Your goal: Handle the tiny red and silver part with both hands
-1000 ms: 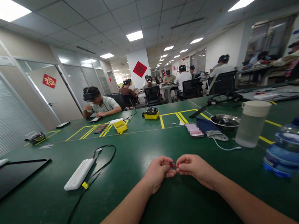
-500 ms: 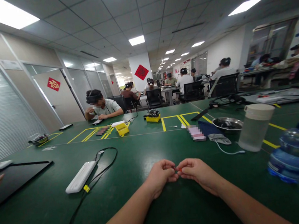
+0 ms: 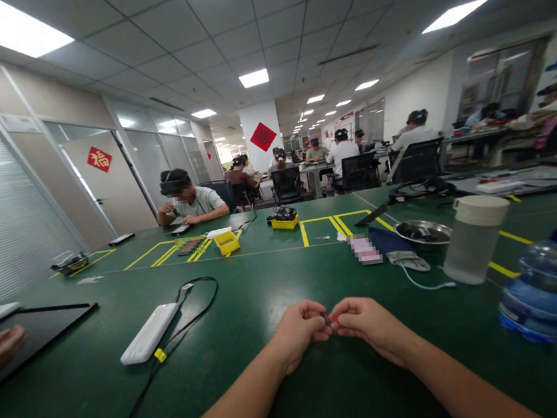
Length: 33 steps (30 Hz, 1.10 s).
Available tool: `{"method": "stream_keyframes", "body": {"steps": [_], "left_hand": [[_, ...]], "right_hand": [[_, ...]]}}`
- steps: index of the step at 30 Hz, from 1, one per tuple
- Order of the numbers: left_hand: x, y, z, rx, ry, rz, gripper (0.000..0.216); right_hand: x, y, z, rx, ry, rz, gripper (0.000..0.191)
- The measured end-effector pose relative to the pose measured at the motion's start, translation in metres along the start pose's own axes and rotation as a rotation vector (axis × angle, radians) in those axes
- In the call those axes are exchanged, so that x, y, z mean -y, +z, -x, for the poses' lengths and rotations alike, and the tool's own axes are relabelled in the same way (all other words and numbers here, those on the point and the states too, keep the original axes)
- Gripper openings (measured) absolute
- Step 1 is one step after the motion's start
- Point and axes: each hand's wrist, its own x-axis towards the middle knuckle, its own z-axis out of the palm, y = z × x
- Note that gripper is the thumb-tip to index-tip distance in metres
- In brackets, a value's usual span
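Observation:
Above the green table, my left hand and my right hand meet fingertip to fingertip in front of me. The right hand pinches a small red piece, mostly covered by thumb and forefinger. Between the left thumb and forefinger something small and dark barely shows; its kind cannot be made out. Whether the two pieces touch is hidden by the fingers.
Left of my hands lies a white power bank with a black cable. On the right stand a blue water bottle, a frosted cup and a metal bowl. A co-worker's hand reaches over a black tray.
Both of my hands keep nearly the same pose, fingertips together. At the left edge the co-worker's hand has come further into view. The camera view has shifted slightly.

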Motion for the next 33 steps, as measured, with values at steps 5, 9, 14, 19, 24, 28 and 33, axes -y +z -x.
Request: {"method": "stream_keyframes", "body": {"steps": [5, 9, 14, 19, 24, 28, 33], "left_hand": [[-0.0001, 0.0008, 0.0008, 0.005, 0.009, -0.005, 0.028], [0.0025, -0.0002, -0.0007, 0.020, -0.003, 0.031, 0.027], [0.0031, -0.0020, -0.0011, 0.016, -0.028, 0.073, 0.028], [0.0020, -0.0016, -0.0006, 0.019, -0.023, 0.083, 0.031], [0.0028, -0.0018, -0.0012, 0.013, -0.024, 0.076, 0.029], [0.0027, -0.0021, -0.0014, 0.011, -0.026, 0.077, 0.031], [0.0008, 0.0006, -0.0007, -0.031, -0.032, 0.048, 0.029]], "right_hand": [[0.0006, 0.0030, 0.0011, -0.027, 0.010, 0.030, 0.018], [-0.0001, 0.0033, 0.0009, -0.043, -0.010, 0.050, 0.019], [0.0009, 0.0029, -0.0001, -0.036, 0.011, 0.015, 0.016], [0.0033, 0.0041, 0.0004, -0.041, 0.022, 0.008, 0.014], [0.0045, 0.0044, 0.0015, -0.030, 0.019, 0.012, 0.013], [0.0044, 0.0045, 0.0016, -0.027, 0.017, 0.005, 0.014], [0.0018, 0.0029, 0.0007, -0.028, 0.013, 0.010, 0.013]]}}
